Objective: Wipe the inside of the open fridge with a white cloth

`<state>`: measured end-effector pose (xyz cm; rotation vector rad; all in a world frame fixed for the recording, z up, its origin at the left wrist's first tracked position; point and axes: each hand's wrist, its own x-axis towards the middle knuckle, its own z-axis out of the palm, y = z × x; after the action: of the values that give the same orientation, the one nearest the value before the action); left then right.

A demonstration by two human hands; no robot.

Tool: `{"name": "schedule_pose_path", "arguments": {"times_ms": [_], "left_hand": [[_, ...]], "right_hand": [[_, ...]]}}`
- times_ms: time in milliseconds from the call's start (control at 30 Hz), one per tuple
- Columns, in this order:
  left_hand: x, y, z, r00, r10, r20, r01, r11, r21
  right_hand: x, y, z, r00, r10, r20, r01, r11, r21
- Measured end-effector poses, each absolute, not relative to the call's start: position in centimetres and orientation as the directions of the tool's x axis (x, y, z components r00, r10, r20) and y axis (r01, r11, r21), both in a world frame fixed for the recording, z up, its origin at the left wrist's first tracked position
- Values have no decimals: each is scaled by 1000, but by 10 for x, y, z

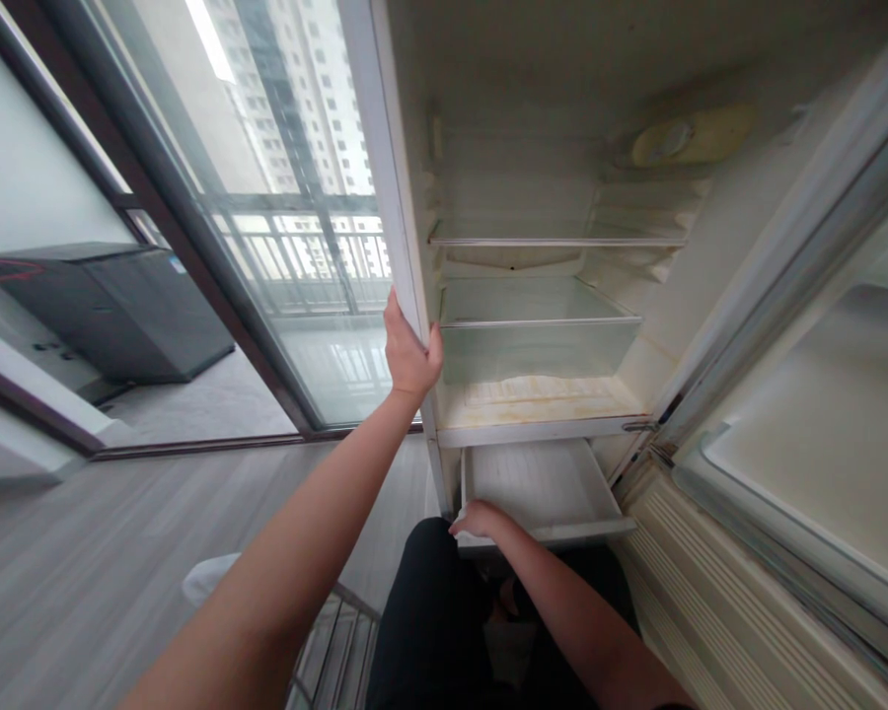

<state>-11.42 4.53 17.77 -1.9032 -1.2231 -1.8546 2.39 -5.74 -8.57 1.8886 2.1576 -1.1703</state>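
Fridge (533, 197) door swung wide to the right, shelves bare, and below them my right hand (478, 518) has its fingers curled over the front lip of the freezer drawer (540, 488), which sits slid partway out, so the job looks roughly half done to me. My left hand (409, 352) is up, arm stretched long, clamped around the fridge's left front edge for bracing.
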Motion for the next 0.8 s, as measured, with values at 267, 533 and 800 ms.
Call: {"name": "schedule_pose_path", "arguments": {"times_ms": [267,533,800], "left_hand": [[-113,44,180,-161,403,901,657,-637,403],[-113,44,179,-149,394,907,660,-644,388],[-114,46,178,-159,392,906,657,-643,394]], "right_hand": [[18,-75,-85,-142,963,-229,910,36,-413],[17,-76,-94,-173,970,-172,904,87,-418],[20,-64,-103,-230,905,-358,884,40,-465]]}}
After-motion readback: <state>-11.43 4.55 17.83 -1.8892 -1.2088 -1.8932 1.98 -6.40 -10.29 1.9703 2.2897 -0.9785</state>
